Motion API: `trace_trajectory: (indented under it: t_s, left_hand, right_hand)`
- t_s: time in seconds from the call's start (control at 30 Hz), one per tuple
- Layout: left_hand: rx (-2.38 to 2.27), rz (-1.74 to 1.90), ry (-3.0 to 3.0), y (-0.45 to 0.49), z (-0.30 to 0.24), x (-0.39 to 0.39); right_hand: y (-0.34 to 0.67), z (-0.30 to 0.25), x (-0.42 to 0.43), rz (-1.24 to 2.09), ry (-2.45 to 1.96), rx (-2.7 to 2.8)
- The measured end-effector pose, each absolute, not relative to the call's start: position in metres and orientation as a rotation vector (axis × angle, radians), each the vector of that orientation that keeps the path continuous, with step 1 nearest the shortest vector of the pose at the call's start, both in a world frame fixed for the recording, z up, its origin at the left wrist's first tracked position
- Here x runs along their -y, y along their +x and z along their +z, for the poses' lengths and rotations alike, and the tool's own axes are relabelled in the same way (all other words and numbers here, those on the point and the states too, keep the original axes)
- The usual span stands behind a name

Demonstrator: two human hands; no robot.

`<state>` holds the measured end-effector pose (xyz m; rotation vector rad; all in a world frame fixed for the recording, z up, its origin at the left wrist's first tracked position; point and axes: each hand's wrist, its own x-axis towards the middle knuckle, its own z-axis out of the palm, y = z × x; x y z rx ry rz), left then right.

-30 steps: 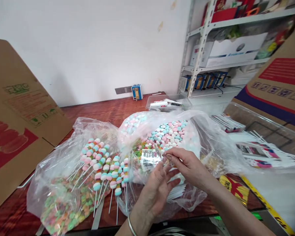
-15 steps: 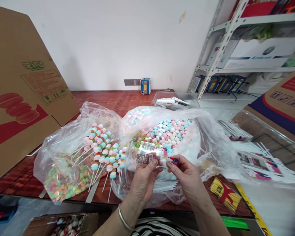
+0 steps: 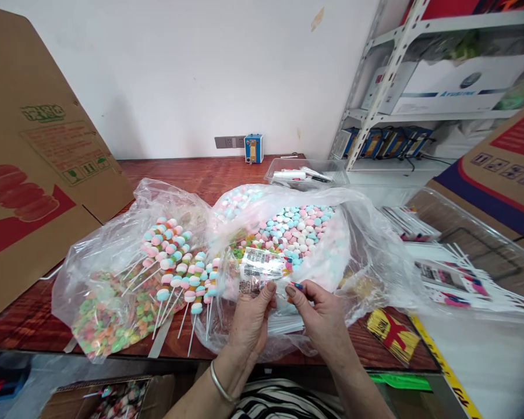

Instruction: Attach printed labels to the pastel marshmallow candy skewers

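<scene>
My left hand (image 3: pixel 253 314) pinches, between thumb and fingers, the near edge of a clear printed wrapper (image 3: pixel 262 265), which is above the middle of the tabletop (image 3: pixel 170 169), toward its front edge. My right hand (image 3: pixel 317 302) has thumb and forefinger pressed together on a small coloured piece (image 3: pixel 295 286); it may be the corner of this same wrapper, but I cannot tell surely. The wrapper looks flat to me, and I see no candy stick inside it, so I judge this packing is only at its beginning. The threading is partly done: a group of candy sticks (image 3: pixel 166 263) lies left of my hands, their white ends pointing to the front edge, and I see no wrapper on them. Much material is left. Loose marshmallows (image 3: pixel 305 224) fill the bag (image 3: pixel 375 233) behind my hands, gummy candies (image 3: pixel 122 320) lie in plastic near the front left corner, and bare white sticks (image 3: pixel 283 324) are just under my hands. More wrappers (image 3: pixel 445 273) lie with sticks at the right side.
</scene>
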<state>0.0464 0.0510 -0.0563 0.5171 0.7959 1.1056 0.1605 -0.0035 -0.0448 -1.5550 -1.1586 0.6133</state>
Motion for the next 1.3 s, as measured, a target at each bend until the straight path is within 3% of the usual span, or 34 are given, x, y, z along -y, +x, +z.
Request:
trace_trajectory:
  t_s: [0.4,0.7,0.9,1.03,1.3]
  left_hand:
    - [-0.631,1.047,0.137,0.044,-0.061,-0.057]
    - [-0.672,1.148,0.210,0.042,-0.060,-0.057]
    - [-0.729,1.320,0.518,0.040,-0.062,-0.054]
    - [-0.690,1.110,0.564,0.036,-0.063,-0.055]
    - [-0.687,1.092,0.487,0.036,-0.066,-0.058]
  right_hand:
    - [0.161,-0.039,0.012,0.480,-1.418,1.104]
    - [0.146,-0.035,0.018,0.400,-1.316,1.274]
    - [0.143,-0.042,0.012,0.687,-1.267,1.194]
    - [0.146,-0.052,0.008,0.859,-1.194,1.058]
    - [0.144,-0.040,0.013,0.394,-1.397,1.227]
